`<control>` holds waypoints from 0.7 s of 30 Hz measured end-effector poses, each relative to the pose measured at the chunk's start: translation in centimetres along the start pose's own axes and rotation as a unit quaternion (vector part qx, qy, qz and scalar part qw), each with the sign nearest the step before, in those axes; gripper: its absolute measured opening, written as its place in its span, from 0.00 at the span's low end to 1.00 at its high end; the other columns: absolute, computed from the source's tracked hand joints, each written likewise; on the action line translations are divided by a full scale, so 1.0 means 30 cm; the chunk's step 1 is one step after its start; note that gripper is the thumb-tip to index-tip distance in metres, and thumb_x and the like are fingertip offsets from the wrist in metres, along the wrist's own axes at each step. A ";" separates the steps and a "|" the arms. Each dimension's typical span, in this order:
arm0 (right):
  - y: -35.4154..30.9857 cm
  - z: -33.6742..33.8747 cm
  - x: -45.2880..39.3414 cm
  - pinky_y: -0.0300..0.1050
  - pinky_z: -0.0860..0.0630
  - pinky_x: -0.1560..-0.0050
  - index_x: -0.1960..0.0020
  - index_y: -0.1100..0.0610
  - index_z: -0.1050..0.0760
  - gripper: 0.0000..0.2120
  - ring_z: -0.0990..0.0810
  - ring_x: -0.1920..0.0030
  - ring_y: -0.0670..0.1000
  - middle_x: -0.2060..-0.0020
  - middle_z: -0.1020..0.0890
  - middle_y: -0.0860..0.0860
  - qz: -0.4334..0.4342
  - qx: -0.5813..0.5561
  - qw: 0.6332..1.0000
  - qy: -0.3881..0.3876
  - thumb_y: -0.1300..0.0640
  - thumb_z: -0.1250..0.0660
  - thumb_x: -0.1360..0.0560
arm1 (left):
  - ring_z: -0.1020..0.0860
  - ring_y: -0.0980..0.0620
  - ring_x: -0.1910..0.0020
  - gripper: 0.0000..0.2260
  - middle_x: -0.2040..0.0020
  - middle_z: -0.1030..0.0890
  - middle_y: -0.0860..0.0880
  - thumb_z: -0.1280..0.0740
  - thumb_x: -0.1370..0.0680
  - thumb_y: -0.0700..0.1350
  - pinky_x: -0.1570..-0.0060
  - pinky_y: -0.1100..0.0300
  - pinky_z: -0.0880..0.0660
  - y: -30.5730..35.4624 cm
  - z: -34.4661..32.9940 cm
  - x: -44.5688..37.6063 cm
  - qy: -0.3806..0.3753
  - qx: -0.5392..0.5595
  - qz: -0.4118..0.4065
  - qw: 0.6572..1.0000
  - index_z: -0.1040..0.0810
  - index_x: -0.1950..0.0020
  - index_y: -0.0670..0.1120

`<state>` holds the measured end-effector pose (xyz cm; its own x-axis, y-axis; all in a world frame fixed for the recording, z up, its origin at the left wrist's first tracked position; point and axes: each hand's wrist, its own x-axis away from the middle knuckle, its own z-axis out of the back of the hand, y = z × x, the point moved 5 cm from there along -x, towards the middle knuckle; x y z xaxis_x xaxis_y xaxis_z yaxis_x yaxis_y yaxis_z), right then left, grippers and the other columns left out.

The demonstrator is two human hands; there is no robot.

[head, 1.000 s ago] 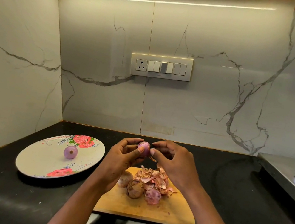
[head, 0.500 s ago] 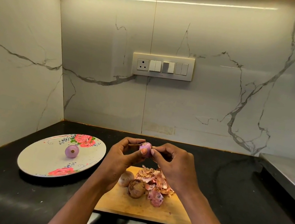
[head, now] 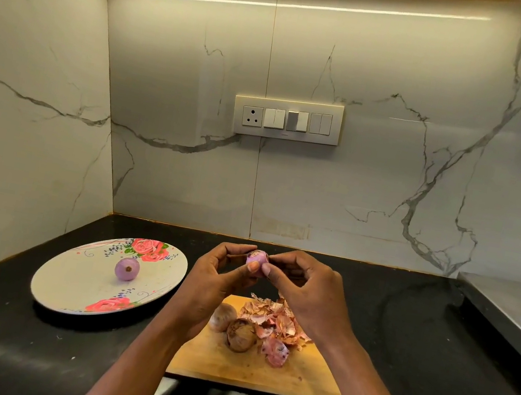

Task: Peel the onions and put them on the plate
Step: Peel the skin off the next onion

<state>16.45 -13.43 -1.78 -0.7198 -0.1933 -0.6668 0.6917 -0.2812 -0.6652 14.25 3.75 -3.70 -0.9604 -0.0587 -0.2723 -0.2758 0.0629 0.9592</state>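
A small purple onion (head: 256,260) is held up above the wooden cutting board (head: 256,369). My left hand (head: 213,288) grips it from the left, thumb on its front. My right hand (head: 303,292) pinches it from the right with fingertips. Two unpeeled brown onions (head: 240,334) lie on the board beside a heap of pink-brown peels (head: 277,322). One peeled purple onion (head: 127,269) sits on the white floral plate (head: 73,286) to the left.
The board and plate rest on a black counter (head: 400,344) in a marble-walled corner. A steel stove (head: 510,311) stands at the right edge. A switch panel (head: 286,119) is on the back wall.
Both hands stay on the onion, and my right fingertips have shifted a little on its right side. A loose pink peel now lies at the front of the heap.
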 end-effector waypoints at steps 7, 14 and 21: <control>0.003 0.001 -0.001 0.38 0.18 0.58 0.51 0.49 0.16 0.05 0.17 0.55 0.41 0.60 0.16 0.41 -0.005 -0.011 1.000 0.028 0.52 0.25 0.27 | 0.19 0.50 0.40 0.23 0.39 0.18 0.48 0.24 0.31 0.48 0.42 0.55 0.20 0.004 -0.007 0.001 0.003 0.019 0.002 1.000 0.21 0.38 0.48; -0.020 -0.026 0.013 0.29 0.22 0.59 0.50 0.50 0.19 0.05 0.19 0.55 0.37 0.60 0.18 0.42 0.020 0.043 0.999 0.020 0.54 0.26 0.26 | 0.19 0.49 0.41 0.23 0.42 0.18 0.46 0.24 0.32 0.48 0.47 0.58 0.20 0.003 -0.014 0.009 0.010 0.007 -0.007 1.000 0.22 0.39 0.46; 0.014 0.019 -0.003 0.29 0.22 0.61 0.51 0.51 0.19 0.04 0.18 0.57 0.37 0.61 0.17 0.42 -0.040 0.002 0.996 0.077 0.55 0.26 0.25 | 0.17 0.49 0.45 0.23 0.43 0.18 0.44 0.25 0.32 0.46 0.48 0.57 0.20 0.017 -0.027 0.015 -0.008 0.023 -0.003 1.000 0.23 0.38 0.45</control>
<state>16.77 -14.07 -1.79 -0.7548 -0.0237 -0.6555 0.6321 -0.2930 -0.7173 13.70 2.96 -3.27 -0.9590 -0.0438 -0.2801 -0.2833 0.1091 0.9528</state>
